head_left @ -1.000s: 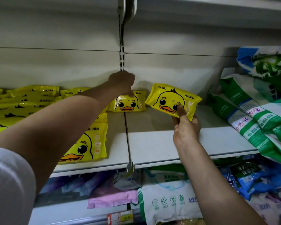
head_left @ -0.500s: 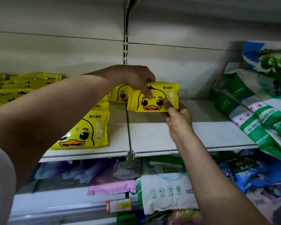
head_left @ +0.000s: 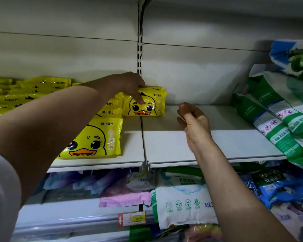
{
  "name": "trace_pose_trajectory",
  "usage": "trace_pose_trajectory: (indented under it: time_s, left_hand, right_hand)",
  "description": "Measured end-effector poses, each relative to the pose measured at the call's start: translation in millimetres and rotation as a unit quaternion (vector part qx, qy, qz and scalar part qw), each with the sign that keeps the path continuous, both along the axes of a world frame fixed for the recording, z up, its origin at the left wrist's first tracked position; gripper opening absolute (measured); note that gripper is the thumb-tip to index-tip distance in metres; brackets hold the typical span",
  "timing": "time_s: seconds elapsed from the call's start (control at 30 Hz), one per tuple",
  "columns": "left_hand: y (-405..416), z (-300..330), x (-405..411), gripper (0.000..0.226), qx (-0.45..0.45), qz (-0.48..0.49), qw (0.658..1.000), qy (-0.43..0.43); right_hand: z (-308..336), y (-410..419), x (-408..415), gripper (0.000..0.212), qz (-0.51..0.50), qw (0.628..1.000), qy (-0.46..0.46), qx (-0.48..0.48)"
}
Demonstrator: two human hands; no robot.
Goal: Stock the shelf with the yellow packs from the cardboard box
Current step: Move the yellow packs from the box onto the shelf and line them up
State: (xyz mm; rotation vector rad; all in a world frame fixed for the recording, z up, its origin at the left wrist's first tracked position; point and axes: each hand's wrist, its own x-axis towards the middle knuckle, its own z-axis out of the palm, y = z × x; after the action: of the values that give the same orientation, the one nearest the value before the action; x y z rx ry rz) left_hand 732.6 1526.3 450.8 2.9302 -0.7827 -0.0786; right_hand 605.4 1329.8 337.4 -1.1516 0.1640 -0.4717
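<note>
A yellow duck-face pack (head_left: 147,105) stands upright at the back of the white shelf (head_left: 182,145), just right of the shelf seam, in front of another yellow pack. My left hand (head_left: 128,85) grips this pack from above, thumb on its front face. My right hand (head_left: 193,122) hovers over the bare shelf to the right of the pack, fingers loosely curled, holding nothing. More yellow packs lean in a row (head_left: 94,138) towards the front and lie stacked at far left (head_left: 24,91). The cardboard box is out of view.
Green-and-white bags (head_left: 276,116) lean at the shelf's right end. The shelf below holds a white pack (head_left: 182,205), pink (head_left: 124,199) and blue packages (head_left: 283,187), and a price tag (head_left: 132,220). A slotted upright (head_left: 140,49) runs up the back wall.
The yellow pack moved left and back and now stands on the shelf under my left hand. My right hand has let go of it and drawn away to the right.
</note>
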Motion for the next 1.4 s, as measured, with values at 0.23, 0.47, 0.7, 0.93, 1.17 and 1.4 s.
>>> trace_pose_trajectory:
  time_s: [0.23, 0.47, 0.7, 0.93, 1.17, 1.4]
  left_hand:
    - [-3.2, -3.5, 0.8, 0.061, -0.017, 0.000, 1.000, -0.021]
    - [-5.7, -7.9, -1.7, 0.059, -0.031, 0.003, 0.998, -0.056]
    - [-4.7, -11.4, -7.4, 0.065, -0.010, 0.022, 0.996, -0.092]
    - [-3.9, -14.1, -15.6, 0.064, -0.023, 0.045, 0.993, -0.106]
    - [0.9, -7.2, -34.3, 0.072, -0.154, 0.085, 0.977, -0.124]
    - [4.2, 9.3, -111.6, 0.060, -0.523, 0.178, 0.834, 0.008]
  right_hand:
    - [-0.1, 2.0, -1.9, 0.020, -0.003, 1.000, -0.006, 0.009]
    - [1.1, 2.2, -1.5, 0.016, -0.002, 1.000, -0.006, 0.012]
    - [0.5, 2.1, -3.4, 0.019, 0.003, 1.000, -0.007, -0.002]
    - [1.0, 2.6, -3.8, 0.018, 0.003, 1.000, -0.004, -0.011]
    - [4.1, 3.2, -7.8, 0.014, -0.004, 1.000, -0.005, -0.027]
    - [5.9, 2.0, -14.3, 0.014, -0.008, 1.000, -0.013, -0.021]
